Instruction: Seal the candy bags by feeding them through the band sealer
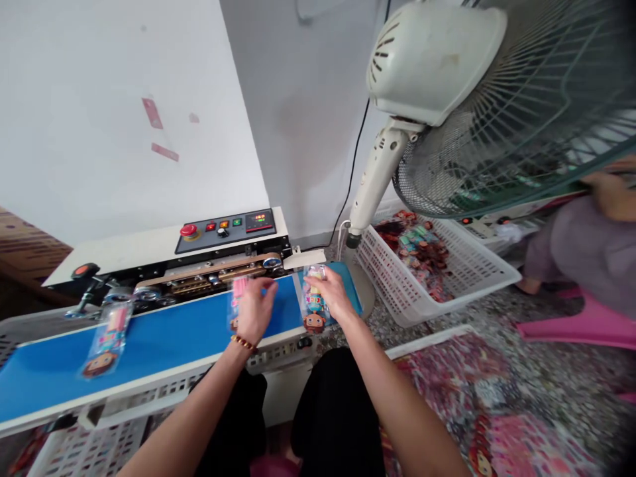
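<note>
My right hand is closed on a clear plastic packet, fingers and thumb pinching its upper part. Inside it is a flat cartoon figure with a brown-haired head at the lower end. Over the blue conveyor belt, my left hand has its fingers loosely curved and a gap by the thumb. It partly covers a second packet with a pink top, which lies against the sealing machine's edge. Farther left on the belt rests a third packet of the same kind.
Behind the belt is the sealing machine's control panel with a red button. A large fan stands at upper right. A white basket holds several figures; packets fill a lower crate. Another person's sleeve shows at right.
</note>
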Motion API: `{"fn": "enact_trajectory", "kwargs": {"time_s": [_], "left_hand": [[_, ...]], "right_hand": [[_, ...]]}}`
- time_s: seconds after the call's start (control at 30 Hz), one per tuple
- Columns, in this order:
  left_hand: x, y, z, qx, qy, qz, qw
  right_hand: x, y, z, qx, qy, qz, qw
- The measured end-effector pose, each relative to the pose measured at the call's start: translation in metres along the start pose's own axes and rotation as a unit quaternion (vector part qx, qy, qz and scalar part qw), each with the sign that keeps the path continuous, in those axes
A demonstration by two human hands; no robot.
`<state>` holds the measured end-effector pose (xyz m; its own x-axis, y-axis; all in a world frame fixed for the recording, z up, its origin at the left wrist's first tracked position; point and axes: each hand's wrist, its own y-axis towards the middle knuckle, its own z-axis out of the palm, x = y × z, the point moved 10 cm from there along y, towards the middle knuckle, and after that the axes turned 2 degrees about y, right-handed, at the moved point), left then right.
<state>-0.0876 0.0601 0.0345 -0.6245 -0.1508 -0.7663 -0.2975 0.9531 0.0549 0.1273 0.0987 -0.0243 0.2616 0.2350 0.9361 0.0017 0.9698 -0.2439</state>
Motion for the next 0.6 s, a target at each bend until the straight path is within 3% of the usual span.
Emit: {"fn": "enact_trajectory", "kwargs": {"time_s": [0.07, 0.1, 0.2, 0.33, 0.47, 0.6], "left_hand": [[-0.016, -0.003, 0.049, 0.135, -0.092, -0.016, 0.986], [-0.022, -0.003, 0.067, 0.176, -0.134, -0.036, 0.975], [-0.019, 0.006, 0.091, 0.196, -0.207, -0.131, 0.95], [0.005, 0.018, 0.078, 0.149, -0.235, -0.22, 0.935], [0.02, 0.025, 0.058, 0.116, -0.217, -0.233, 0.941], [0.034, 0.027, 0.042, 0.084, -0.191, -0.237, 0.949]], "right_hand": [[0.006, 0.003, 0.001, -0.009, -0.021, -0.026, 0.999], [0.009, 0.004, 0.0, -0.019, -0.035, -0.04, 0.998], [0.016, 0.008, -0.012, -0.051, -0.079, -0.064, 0.994], [0.018, 0.004, -0.037, -0.065, -0.07, -0.059, 0.994], [0.018, -0.017, -0.062, -0.092, -0.049, -0.068, 0.992], [0.014, -0.04, -0.073, -0.106, -0.034, -0.082, 0.99]]}}
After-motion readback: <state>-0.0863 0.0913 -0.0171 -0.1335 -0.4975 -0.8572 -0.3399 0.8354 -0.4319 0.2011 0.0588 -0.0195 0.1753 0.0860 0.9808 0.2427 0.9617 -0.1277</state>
